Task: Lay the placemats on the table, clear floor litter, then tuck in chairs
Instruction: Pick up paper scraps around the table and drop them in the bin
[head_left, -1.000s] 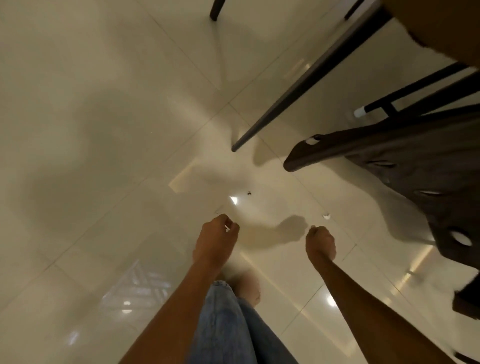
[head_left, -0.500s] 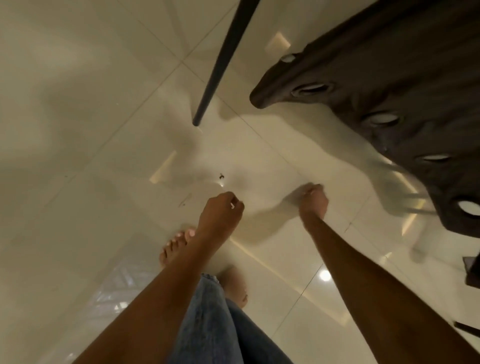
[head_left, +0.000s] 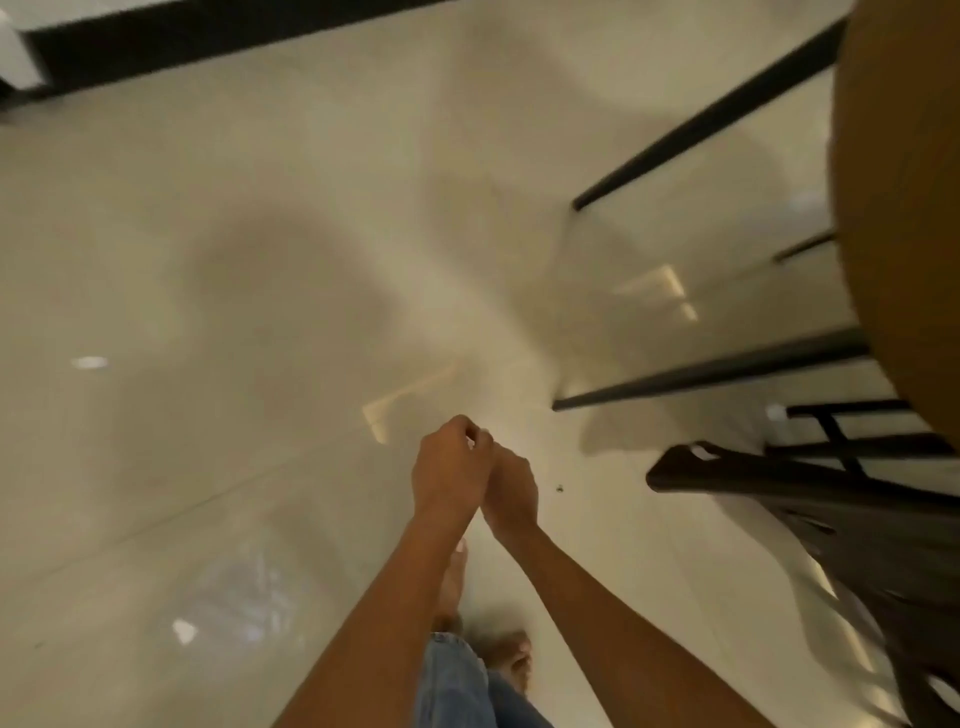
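Left hand (head_left: 451, 475) curled, pinching a small pale scrap; right hand (head_left: 511, 491) touches it, its grip hidden.
One tiny dark litter speck (head_left: 560, 488) lies on glossy cream floor tiles (head_left: 208, 364) beside the dark chair (head_left: 831, 519).

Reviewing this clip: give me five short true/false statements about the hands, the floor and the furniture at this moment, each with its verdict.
1. The left hand and right hand are close together in front of the person. True.
2. A small dark speck lies on the floor right of the hands. True.
3. The left hand lies flat and open on the tiles. False: its fingers are curled and it is held above the floor, with something small and pale at the fingertips.
4. The dark chair is left of the hands. False: it is on the right.
5. The person wears shoes. False: a bare foot shows.
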